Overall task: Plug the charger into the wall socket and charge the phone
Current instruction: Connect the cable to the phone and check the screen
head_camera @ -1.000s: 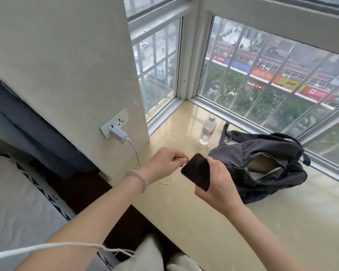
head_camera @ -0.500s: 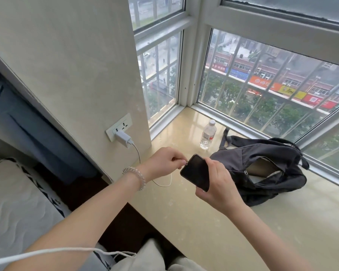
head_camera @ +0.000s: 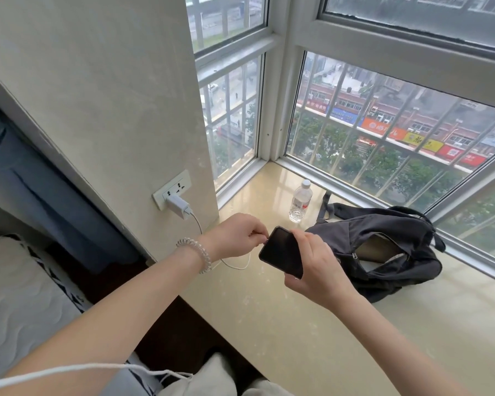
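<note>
Charger (head_camera: 178, 206) in wall socket (head_camera: 172, 190); left hand (head_camera: 236, 235) grip pinching cable end at phone (head_camera: 282, 251); right hand (head_camera: 315, 270) grip clasping phone

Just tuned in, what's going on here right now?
A person is hooking a phone up to charge at a window ledge. The white charger already sits in the wall socket, and its cable runs down to the left hand, which pinches the cable end at the phone's edge. The right hand holds the phone, whose screen is dark. Whether the connector is fully in cannot be told. A water bottle and dark backpack lie nearby.
</note>
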Motion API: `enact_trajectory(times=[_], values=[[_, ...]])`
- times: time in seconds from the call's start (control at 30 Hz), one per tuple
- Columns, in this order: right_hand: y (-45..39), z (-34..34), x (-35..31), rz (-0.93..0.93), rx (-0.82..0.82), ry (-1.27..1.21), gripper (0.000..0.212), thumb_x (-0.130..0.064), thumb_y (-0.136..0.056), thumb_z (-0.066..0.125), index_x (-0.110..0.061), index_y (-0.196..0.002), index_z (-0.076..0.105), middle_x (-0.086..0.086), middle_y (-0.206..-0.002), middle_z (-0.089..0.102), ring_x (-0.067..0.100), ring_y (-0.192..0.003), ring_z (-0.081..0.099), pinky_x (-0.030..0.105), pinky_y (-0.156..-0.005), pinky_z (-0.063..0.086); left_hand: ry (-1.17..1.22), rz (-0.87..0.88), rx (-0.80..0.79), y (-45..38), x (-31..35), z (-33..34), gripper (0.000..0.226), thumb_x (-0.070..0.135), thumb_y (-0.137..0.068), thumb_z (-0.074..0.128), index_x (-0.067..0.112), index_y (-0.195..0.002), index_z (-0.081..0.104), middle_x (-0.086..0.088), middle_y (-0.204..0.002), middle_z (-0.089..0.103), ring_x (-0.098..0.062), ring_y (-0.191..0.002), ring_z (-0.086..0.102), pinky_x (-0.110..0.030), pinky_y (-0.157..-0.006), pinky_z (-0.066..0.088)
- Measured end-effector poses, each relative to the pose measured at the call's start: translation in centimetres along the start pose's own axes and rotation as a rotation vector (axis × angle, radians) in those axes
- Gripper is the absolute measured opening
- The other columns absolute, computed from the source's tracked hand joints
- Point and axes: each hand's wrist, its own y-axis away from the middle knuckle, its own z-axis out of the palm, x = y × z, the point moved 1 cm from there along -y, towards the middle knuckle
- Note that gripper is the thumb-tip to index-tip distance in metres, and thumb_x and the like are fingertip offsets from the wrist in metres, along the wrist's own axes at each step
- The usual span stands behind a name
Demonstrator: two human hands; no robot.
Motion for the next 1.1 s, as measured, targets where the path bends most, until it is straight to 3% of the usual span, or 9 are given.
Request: enact_trajectory(times=[0.2, 0.33, 0.43, 0.6, 0.67, 0.73, 0.87, 1.0, 1.1], values=[[-0.3, 0.3, -0.4, -0.021, -0.012, -0.012, 0.078, -0.025, -0.063, 0.068, -0.004, -0.132, 0.039, 0.013, -0.11, 0.056, 0.031, -0.095, 0.052, 0.042, -0.077, 0.049, -0.022, -0.002, 0.007, 0.3, -0.6, 0.0, 0.019, 0.01, -0.089, 0.055, 0.007, -0.088, 0.073, 0.003, -0.071, 0.062, -0.012, -0.07, 0.054, -0.012, -0.06, 0.037], [-0.6, 0.7, -0.7, -0.048, 0.007, -0.011, 0.077, -0.024, -0.062, 0.066, -0.005, -0.131, 0.038, 0.012, -0.104, 0.055, 0.028, -0.09, 0.05, 0.04, -0.073, 0.049, -0.011, -0.019, -0.006, 0.5, -0.9, -0.1, 0.019, 0.009, -0.088, 0.054, 0.004, -0.082, 0.071, -0.005, -0.077, 0.067, -0.018, -0.076, 0.059, -0.024, -0.069, 0.046], [-0.9, 0.9, -0.9, -0.064, 0.022, -0.018, 0.078, -0.023, -0.061, 0.067, -0.003, -0.131, 0.039, 0.011, -0.101, 0.053, 0.026, -0.087, 0.047, 0.036, -0.074, 0.046, 0.001, -0.031, 0.001, 0.6, -1.2, -0.3, 0.018, 0.011, -0.088, 0.055, 0.004, -0.08, 0.07, -0.008, -0.077, 0.068, -0.021, -0.075, 0.061, -0.025, -0.067, 0.046], [-1.6, 1.2, -0.6, -0.117, -0.004, 0.034, 0.08, -0.024, -0.059, 0.068, -0.004, -0.133, 0.041, 0.012, -0.106, 0.054, 0.03, -0.09, 0.052, 0.037, -0.075, 0.045, 0.052, -0.056, -0.051, 1.1, -2.1, -0.3, 0.022, 0.015, -0.089, 0.054, 0.025, -0.07, 0.06, 0.002, -0.072, 0.063, -0.014, -0.068, 0.057, -0.026, -0.063, 0.044], [-2.3, 1.1, -0.3, -0.178, -0.059, 0.091, 0.082, -0.024, -0.06, 0.067, -0.006, -0.134, 0.04, 0.011, -0.111, 0.055, 0.031, -0.095, 0.052, 0.035, -0.078, 0.044, 0.121, -0.069, -0.123, 1.5, -2.8, -0.3, 0.017, 0.015, -0.09, 0.055, 0.025, -0.078, 0.061, 0.006, -0.081, 0.065, -0.012, -0.08, 0.061, -0.024, -0.071, 0.047], [-3.2, 0.9, 0.0, -0.255, -0.112, 0.157, 0.085, -0.026, -0.059, 0.066, -0.008, -0.136, 0.036, 0.01, -0.115, 0.055, 0.029, -0.1, 0.052, 0.037, -0.084, 0.045, 0.272, -0.093, -0.165, 1.6, -3.7, 0.1, 0.014, 0.01, -0.09, 0.056, 0.015, -0.1, 0.064, -0.002, -0.097, 0.071, -0.015, -0.095, 0.066, -0.028, -0.086, 0.052], [-5.2, 1.1, 0.7, -0.349, -0.163, 0.266, 0.087, -0.029, -0.061, 0.067, -0.01, -0.139, 0.035, 0.007, -0.124, 0.054, 0.027, -0.11, 0.049, 0.038, -0.101, 0.038, 0.518, -0.171, -0.106, 1.2, -5.1, 1.6, 0.025, -0.002, -0.088, 0.055, 0.006, -0.111, 0.06, -0.011, -0.089, 0.074, -0.018, -0.084, 0.071, -0.032, -0.083, 0.056], [-5.8, 1.8, 1.5, -0.206, -0.014, 0.085, 0.073, -0.008, -0.069, 0.072, -0.003, -0.136, 0.044, 0.015, -0.132, 0.051, 0.033, -0.121, 0.047, 0.04, -0.108, 0.034, 0.813, -0.295, 0.05, 0.8, -7.4, 3.7, 0.033, -0.004, -0.085, 0.057, 0.004, -0.117, 0.06, -0.011, -0.089, 0.075, -0.02, -0.088, 0.072, -0.029, -0.08, 0.056], [-4.4, 3.6, 1.3, 0.121, 0.231, -0.254, 0.059, -0.002, -0.076, 0.068, -0.007, -0.131, 0.047, 0.013, -0.127, 0.048, 0.023, -0.118, 0.046, 0.03, -0.105, 0.035, 1.002, -0.419, 0.171, 0.4, -8.8, 5.5, 0.031, -0.008, -0.085, 0.056, 0.003, -0.114, 0.06, -0.008, -0.088, 0.075, -0.02, -0.089, 0.072, -0.027, -0.078, 0.056]])
